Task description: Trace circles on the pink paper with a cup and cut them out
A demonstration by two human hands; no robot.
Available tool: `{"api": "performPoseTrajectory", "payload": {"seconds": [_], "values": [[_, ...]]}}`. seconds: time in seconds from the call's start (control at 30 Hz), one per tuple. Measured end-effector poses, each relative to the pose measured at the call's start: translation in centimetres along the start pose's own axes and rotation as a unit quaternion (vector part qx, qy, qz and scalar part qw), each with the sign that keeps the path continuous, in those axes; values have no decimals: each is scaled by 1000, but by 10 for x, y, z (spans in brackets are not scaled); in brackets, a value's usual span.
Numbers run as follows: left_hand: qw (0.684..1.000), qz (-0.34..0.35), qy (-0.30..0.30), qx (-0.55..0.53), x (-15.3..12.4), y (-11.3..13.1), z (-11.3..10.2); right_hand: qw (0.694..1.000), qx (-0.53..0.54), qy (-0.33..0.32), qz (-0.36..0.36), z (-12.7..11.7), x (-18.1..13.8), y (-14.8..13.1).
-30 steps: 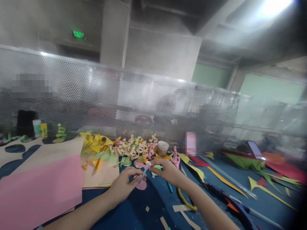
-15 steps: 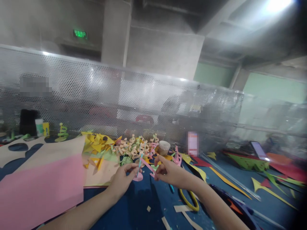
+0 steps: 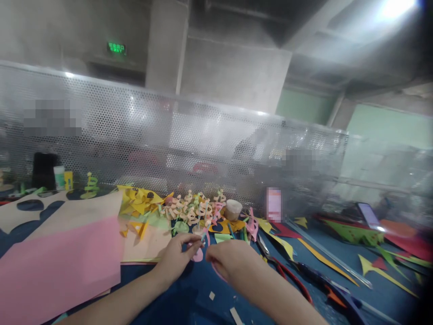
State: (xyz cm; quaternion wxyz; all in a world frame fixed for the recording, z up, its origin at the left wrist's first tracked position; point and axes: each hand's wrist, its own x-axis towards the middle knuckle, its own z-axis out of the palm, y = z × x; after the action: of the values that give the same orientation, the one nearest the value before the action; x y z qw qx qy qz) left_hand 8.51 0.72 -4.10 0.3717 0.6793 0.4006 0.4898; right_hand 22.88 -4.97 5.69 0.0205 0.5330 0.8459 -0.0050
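Between the thumb and fingers of my left hand (image 3: 177, 255) is a thin light-blue stick (image 3: 204, 233), slightly tilted. A round pink paper base (image 3: 197, 255) shows at its lower end, partly behind the fingertips. A pink paper strip (image 3: 207, 241) runs from near the stick's top down to my right hand (image 3: 228, 259), whose fingers are closed on it, back of the hand towards me. More pink paper curves below those fingers. Beyond my hands stands a cluster of curled paper spirals (image 3: 191, 207) in peach and pink.
Pink paper sheets (image 3: 67, 266) cover the left of the blue table. Right of my hands lie red-handled scissors (image 3: 294, 275), a glue gun (image 3: 328, 284) and coloured scraps. A tape roll (image 3: 233, 209) and a phone (image 3: 274, 204) stand near the perforated metal screen (image 3: 203, 135).
My right hand has turned over and moved down and towards me, pulling the pink strip into a curve by the stick. The stick tilts more to the right. My left hand keeps its hold.
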Motion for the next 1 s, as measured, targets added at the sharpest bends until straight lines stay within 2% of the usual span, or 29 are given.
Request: {"api": "performPoseTrajectory", "payload": {"seconds": [0.1,0.23,0.37,0.5,0.57,0.77,0.9,1.0], "values": [[1000,10,3,7,-1,-1,1,998,-61,4,2,3,8,-12],[999,30,-12,13,-2,0,1,996,-78,38,-36,7,17,-16],[998,39,-40,27,-4,5,1,995,-45,68,-55,1,21,-10],[996,41,-67,42,-7,10,0,996,34,75,-25,-10,24,3],[995,44,-78,47,-8,12,1,994,90,55,-20,-15,29,13],[991,59,-113,30,-8,14,2,968,237,-84,-21,-18,55,42],[992,55,-110,8,-6,9,0,939,320,-120,32,0,61,55],[995,39,-93,-9,-5,5,1,906,394,-121,94,18,59,59]]}}
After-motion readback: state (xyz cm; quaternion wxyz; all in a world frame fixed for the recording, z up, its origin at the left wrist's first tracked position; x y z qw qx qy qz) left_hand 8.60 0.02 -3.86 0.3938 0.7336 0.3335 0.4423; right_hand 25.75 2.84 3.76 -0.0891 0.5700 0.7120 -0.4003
